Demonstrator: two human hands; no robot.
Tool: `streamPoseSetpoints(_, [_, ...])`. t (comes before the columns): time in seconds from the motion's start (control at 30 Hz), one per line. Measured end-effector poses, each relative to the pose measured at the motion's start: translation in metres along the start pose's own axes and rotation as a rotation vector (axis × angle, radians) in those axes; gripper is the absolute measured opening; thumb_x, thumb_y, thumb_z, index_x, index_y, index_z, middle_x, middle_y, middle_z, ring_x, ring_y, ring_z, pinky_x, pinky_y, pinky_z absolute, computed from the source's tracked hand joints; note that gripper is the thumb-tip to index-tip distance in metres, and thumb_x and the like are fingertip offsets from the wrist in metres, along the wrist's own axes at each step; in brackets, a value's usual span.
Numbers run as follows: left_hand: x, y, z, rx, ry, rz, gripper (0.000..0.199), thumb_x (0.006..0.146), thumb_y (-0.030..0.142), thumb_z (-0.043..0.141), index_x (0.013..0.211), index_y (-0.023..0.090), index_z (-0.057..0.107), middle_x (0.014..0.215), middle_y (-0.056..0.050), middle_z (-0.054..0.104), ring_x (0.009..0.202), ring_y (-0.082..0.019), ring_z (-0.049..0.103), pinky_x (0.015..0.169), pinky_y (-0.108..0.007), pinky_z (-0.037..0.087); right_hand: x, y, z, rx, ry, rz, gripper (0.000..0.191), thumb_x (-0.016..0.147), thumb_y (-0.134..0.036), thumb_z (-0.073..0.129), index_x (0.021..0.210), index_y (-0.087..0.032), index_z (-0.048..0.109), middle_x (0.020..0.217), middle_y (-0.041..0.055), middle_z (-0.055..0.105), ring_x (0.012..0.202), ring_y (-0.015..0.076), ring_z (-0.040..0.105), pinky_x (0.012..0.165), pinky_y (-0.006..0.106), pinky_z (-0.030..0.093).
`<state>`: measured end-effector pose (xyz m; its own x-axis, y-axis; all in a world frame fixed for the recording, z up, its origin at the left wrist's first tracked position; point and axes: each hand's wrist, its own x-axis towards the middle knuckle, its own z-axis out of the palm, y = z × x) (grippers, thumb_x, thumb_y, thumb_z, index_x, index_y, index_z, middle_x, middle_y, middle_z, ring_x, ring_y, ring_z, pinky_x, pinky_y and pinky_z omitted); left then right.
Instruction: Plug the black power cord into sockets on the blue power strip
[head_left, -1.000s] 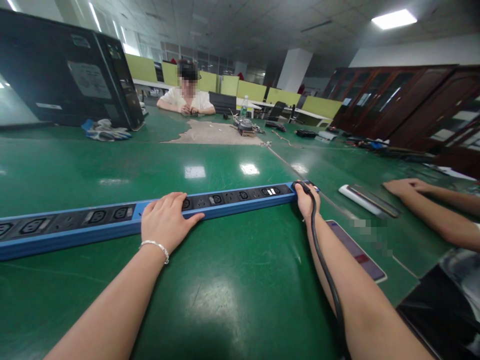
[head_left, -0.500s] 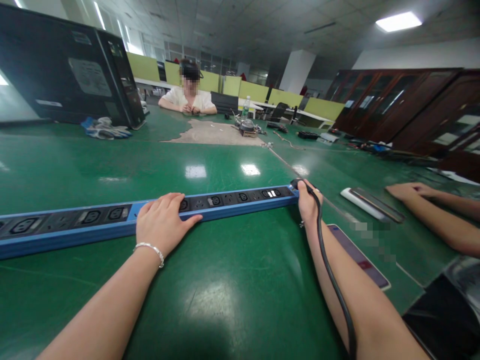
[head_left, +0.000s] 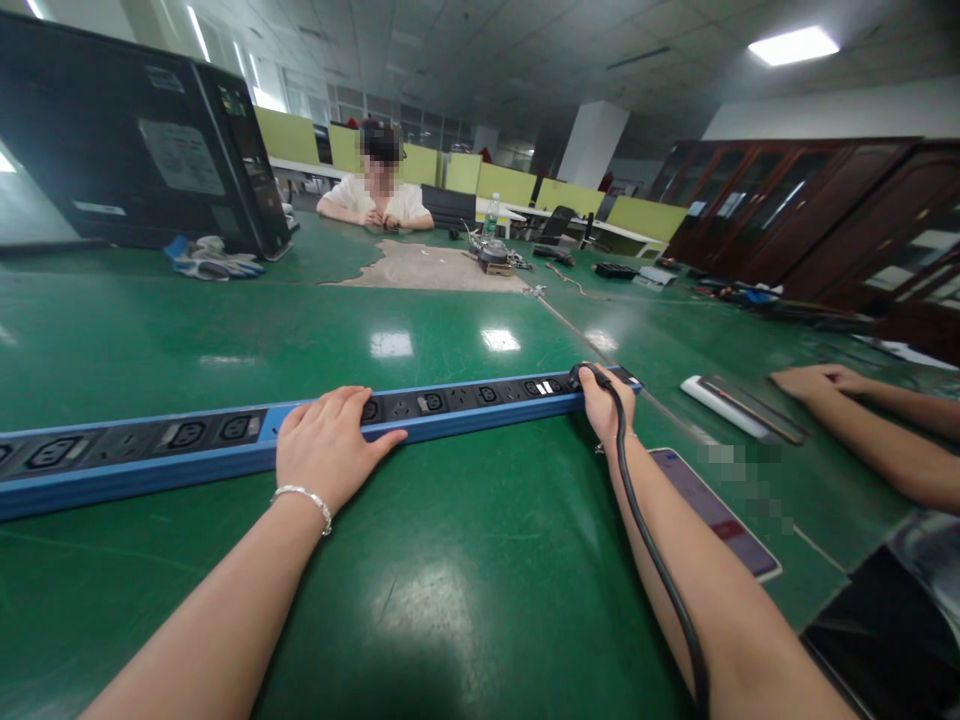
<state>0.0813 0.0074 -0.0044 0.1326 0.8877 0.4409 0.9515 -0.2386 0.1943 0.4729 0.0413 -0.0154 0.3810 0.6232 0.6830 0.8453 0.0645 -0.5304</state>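
Note:
A long blue power strip [head_left: 480,420] with a row of black sockets lies across the green table. My left hand [head_left: 326,437] is wrapped over its middle, fingers on the far side and thumb along the near side. Near the strip's right end, my right hand [head_left: 606,405] grips a black plug [head_left: 580,374] at the socket face. From the plug a black cable [head_left: 643,530] runs down over my right forearm. How far the plug sits in a socket cannot be made out.
A phone [head_left: 716,512] lies beside my right forearm, with a white and dark object [head_left: 739,408] beyond it. Another person's arms [head_left: 862,425] rest at the right. A black cabinet [head_left: 142,140] and gloves [head_left: 212,259] are at the back left. A person [head_left: 375,195] sits across the table.
My right hand and the plug have moved slightly left, from the strip's right tip onto its socket face. The tip now shows beyond my hand. My left hand still holds the strip.

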Motion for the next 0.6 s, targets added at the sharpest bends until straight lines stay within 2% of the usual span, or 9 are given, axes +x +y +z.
streamPoseSetpoints(0.3, [0.001,0.0,-0.001,0.005,-0.011,-0.008,0.062,0.077,0.061,0.049,0.121,0.017,0.053,0.126,-0.012,0.057,0.116,-0.029,0.05,0.1,-0.043,0.03,-0.007,0.0,0.001,-0.127,-0.059,-0.034,0.039,0.082,-0.046,0.046,0.096,-0.02,0.071,0.103,0.0098,0.07,0.109,0.0271,0.058,0.104,0.05,0.03])
streamPoseSetpoints(0.43, [0.001,0.0,-0.002,0.016,-0.014,-0.004,0.062,0.077,0.061,0.048,0.121,0.017,0.053,0.126,-0.012,0.057,0.115,-0.029,0.051,0.1,-0.043,0.031,-0.011,-0.002,-0.001,-0.156,-0.079,-0.031,0.041,0.083,-0.045,0.044,0.103,-0.02,0.069,0.107,0.0106,0.069,0.114,0.027,0.055,0.102,0.047,0.034])
streamPoseSetpoints(0.6, [0.001,0.0,-0.001,0.009,-0.001,0.009,0.061,0.078,0.06,0.048,0.121,0.017,0.053,0.126,-0.012,0.057,0.116,-0.029,0.05,0.1,-0.042,0.031,-0.012,-0.004,-0.001,-0.111,-0.073,0.008,0.043,0.084,-0.048,0.044,0.103,-0.019,0.069,0.109,0.0114,0.068,0.111,0.0265,0.057,0.099,0.045,0.038])
